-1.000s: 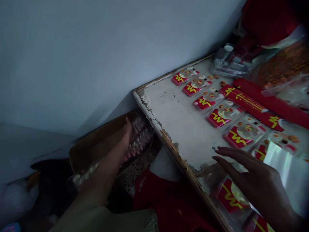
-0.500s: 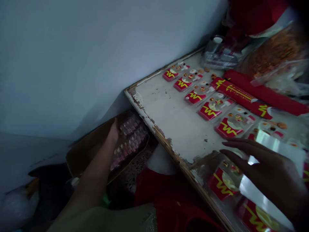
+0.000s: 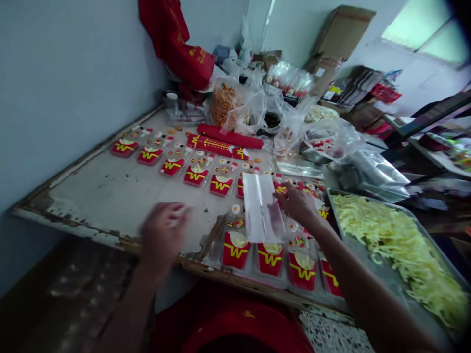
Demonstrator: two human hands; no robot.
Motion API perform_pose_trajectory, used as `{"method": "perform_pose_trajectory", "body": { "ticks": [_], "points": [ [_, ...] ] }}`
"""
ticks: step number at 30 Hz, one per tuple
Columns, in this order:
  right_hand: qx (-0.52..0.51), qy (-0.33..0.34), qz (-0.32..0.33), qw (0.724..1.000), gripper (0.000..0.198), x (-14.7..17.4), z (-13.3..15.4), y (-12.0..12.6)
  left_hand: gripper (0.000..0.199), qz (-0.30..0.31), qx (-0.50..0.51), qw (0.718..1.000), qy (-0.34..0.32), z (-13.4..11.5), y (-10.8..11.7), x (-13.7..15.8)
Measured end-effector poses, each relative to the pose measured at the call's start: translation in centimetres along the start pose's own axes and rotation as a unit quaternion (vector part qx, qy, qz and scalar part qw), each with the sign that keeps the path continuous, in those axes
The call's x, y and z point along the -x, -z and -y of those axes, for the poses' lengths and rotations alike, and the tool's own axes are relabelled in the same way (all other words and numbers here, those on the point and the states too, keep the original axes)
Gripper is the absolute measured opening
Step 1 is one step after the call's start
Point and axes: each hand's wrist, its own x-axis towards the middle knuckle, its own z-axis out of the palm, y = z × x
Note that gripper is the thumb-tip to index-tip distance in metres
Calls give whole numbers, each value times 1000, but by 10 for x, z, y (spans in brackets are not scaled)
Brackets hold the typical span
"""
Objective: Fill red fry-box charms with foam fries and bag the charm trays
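Note:
My left hand (image 3: 164, 233) is over the table's front left part, its fingers curled and smeared by motion. Whether it holds anything I cannot tell. My right hand (image 3: 296, 203) is closed, fingertips bent down beside a clear plastic sleeve (image 3: 261, 208); what is in them is hidden. The sleeve lies across two rows of flat clear packs. Each pack has a red fries-box shape with a yellow zigzag, plus tiny food pieces such as eggs and burgers. One front-row pack (image 3: 236, 250) is left of the sleeve's lower end; a back-row pack (image 3: 221, 185) is further left.
A metal tray of pale yellow strips (image 3: 397, 240) stands at the right. Along the back are red printed strips (image 3: 217, 145), a bag of orange pieces (image 3: 225, 103) and several clear bags. A wall borders the left; below the table edge is a blurred box (image 3: 77, 289).
My left hand has come up from the box of small clear packs to above the table. My right hand has gone from spread to closed beside the sleeve. The view has swung right.

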Motion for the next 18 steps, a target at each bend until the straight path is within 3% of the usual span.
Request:
{"method": "perform_pose_trajectory", "body": {
  "ticks": [2,4,5,8,11,13,15,16,18],
  "points": [
    [16,2,30,999,43,12,-1,-11,26,4,-90,988,-129,-25,-10,16],
    [-2,-1,45,999,40,23,-2,-18,32,9,-204,947,-247,-51,-31,22],
    [-24,-2,46,999,39,26,-3,-21,37,19,-253,928,-272,-63,-44,21],
    [-145,9,7,989,48,28,-13,-32,46,56,-298,919,-253,-84,-82,14],
    [-327,7,-49,944,53,23,-21,-43,40,50,-251,941,-223,-87,-102,11],
    [-458,15,-45,888,53,23,-18,-46,31,27,-193,958,-211,-88,-102,14],
    [-556,38,-24,830,54,29,-6,-43,23,22,-116,973,-197,-87,-86,17],
    [-584,50,-10,810,54,33,3,-40,22,28,-75,980,-185,-85,-72,16],
    [-601,83,31,795,55,43,25,-34,25,42,4,988,-149,-70,-32,10]
  ]
}}
